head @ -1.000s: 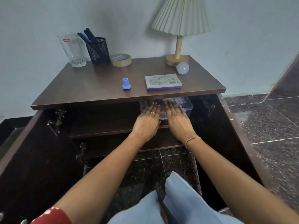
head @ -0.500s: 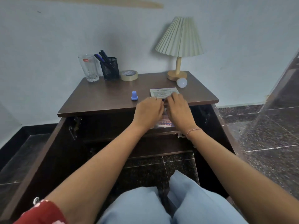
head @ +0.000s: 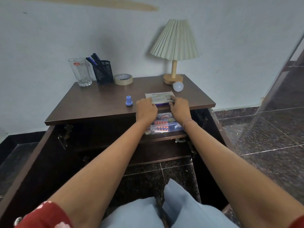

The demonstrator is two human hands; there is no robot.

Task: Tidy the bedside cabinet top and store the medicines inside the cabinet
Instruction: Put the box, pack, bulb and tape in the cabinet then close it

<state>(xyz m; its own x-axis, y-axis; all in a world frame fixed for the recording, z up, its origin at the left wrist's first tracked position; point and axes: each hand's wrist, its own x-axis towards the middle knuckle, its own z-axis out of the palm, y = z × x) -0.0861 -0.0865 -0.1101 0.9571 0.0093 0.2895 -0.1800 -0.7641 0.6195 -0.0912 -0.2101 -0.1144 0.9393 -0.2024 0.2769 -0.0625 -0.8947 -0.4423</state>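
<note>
At the upper left of the frame we note a clear drinking glass (head: pixel 80 71) with a red label, standing just beside a black mesh pen holder (head: pixel 103 72) that holds several dark and blue pens, and a roll of tan tape (head: pixel 123 79) lying flat just to the right of that holder. Right of centre we record a lamp (head: pixel 174 46) with a pleated cream shade on a round wooden base, and a white bulb (head: pixel 178 86) lying against that base. Along the right side we observe dark speckled floor tiles (head: pixel 271 137) with pale joints below a light painted wall (head: pixel 65 30).
</note>
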